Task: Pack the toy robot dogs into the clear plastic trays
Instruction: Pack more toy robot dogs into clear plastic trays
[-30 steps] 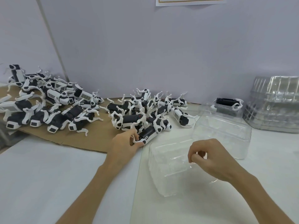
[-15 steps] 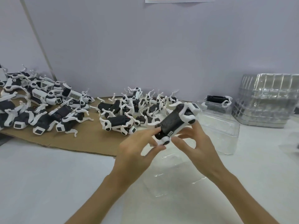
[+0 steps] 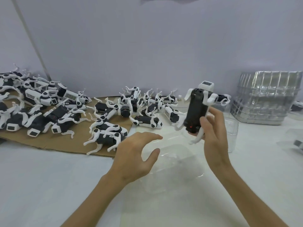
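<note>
The right hand (image 3: 214, 138) grips a toy dog (image 3: 196, 108) by the lower end of its black body, fingers curled round it. The dog stands upright in the air with its white head at the top and its legs splayed to both sides. It hangs above the far right corner of a clear tray (image 3: 178, 164) that lies on the white desk (image 3: 41, 185) straight in front of the person.

The left hand (image 3: 134, 154) is wide, fingers spread and holding nothing. It sits at the tray's left edge with the thumb over the rim; whether it touches the plastic cannot be told.

Just behind the right hand stands a second tray (image 3: 231, 126) with another dog (image 3: 223, 98) lying on top of it. Further right, near the wall, is a stack of trays (image 3: 265, 99), well apart from the near tray.

A sheet of cardboard (image 3: 54, 141) covers the left and middle of the desk. Its near edge runs slantwise towards the left hand and ends just beside the near tray's left side. One heap of dogs (image 3: 37, 108) crowds the left of the sheet, and another heap (image 3: 144, 105) spills off its right end onto the desk, close behind the near tray.

Bare desk lies in front of the cardboard on the left and round both forearms.
</note>
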